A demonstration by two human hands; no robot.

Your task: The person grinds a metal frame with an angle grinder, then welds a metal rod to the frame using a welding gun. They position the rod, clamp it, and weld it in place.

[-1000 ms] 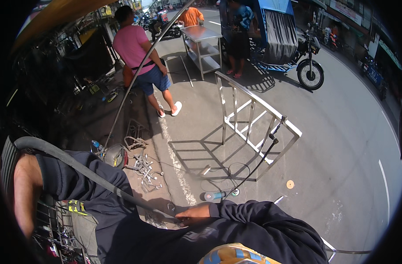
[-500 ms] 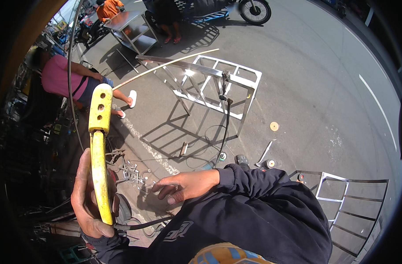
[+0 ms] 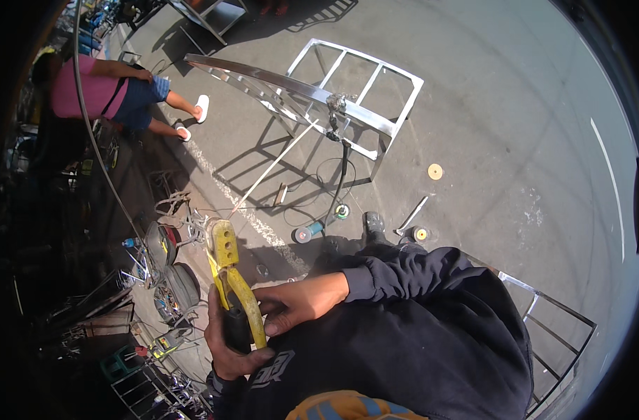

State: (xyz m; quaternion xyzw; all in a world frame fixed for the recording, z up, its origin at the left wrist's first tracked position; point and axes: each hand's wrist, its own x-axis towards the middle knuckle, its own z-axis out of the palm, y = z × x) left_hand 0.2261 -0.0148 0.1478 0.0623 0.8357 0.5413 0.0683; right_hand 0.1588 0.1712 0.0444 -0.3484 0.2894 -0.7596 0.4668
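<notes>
My left hand (image 3: 225,350) is wrapped round the black grip of a yellow welding electrode holder (image 3: 246,297), its thumb at the lever's lower end. A long pale welding rod (image 3: 276,162) sticks out of the holder's jaws, up and to the right. In the view its far tip overlaps the metal frame (image 3: 365,115); whether they touch I cannot tell. My right hand (image 3: 307,302) is closed against the holder's right side, with its fingers partly hidden behind the yellow lever. A dark clamp (image 3: 335,115) with a black cable sits on the frame's top bar.
An angle grinder (image 3: 307,232), a tan disc (image 3: 435,171) and a hammer-like tool (image 3: 412,215) lie on the pavement. Another metal frame (image 3: 558,329) lies at right. A person in pink (image 3: 88,87) stands at left. Cables and scrap metal (image 3: 186,203) clutter the left side.
The electrode holder has come down and right, closer to my body, its rod now angled toward the frame. My right hand has met the holder. The view has shifted.
</notes>
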